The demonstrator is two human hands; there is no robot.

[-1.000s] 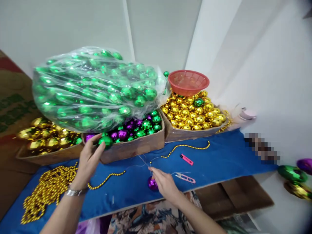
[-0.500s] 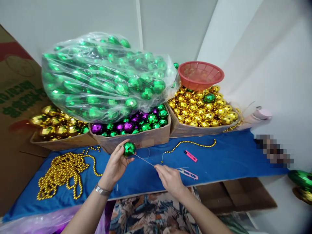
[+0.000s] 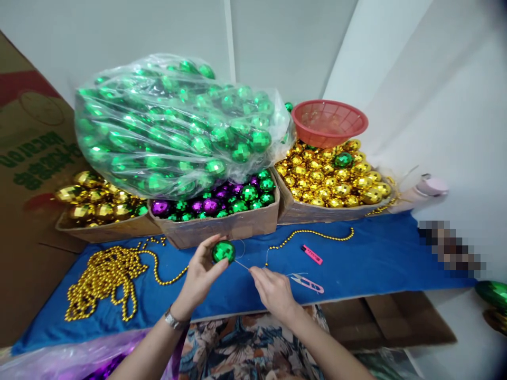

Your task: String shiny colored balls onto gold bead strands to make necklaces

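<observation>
Between the thumb and fingers of my left hand (image 3: 197, 285) is a shiny green faceted ball (image 3: 224, 251), held above the blue cloth. My right hand (image 3: 275, 295) is closed in a pinch on a thin string (image 3: 242, 265) that runs taut to the ball's lower right side. A loop of thread curves behind the ball. Just beyond my right hand, a strand of gold beads (image 3: 309, 232) lies on the cloth. Thread snips with pink handles (image 3: 311, 285) rest to its right. Left of my left hand is a heap of gold bead strands (image 3: 101, 279).
Cardboard boxes hold gold balls (image 3: 340, 188), purple and green balls (image 3: 209, 206), and more gold balls (image 3: 103, 211). A clear bag of green balls (image 3: 174, 126) sits on top. A red basket (image 3: 330, 124) rests on the right box. A small pink object (image 3: 312, 254) lies on the blue cloth (image 3: 376, 258).
My left hand has moved right with the green ball, nearer my right hand, and its thumb now lies against the ball. The visible stretch of string between the hands is shorter.
</observation>
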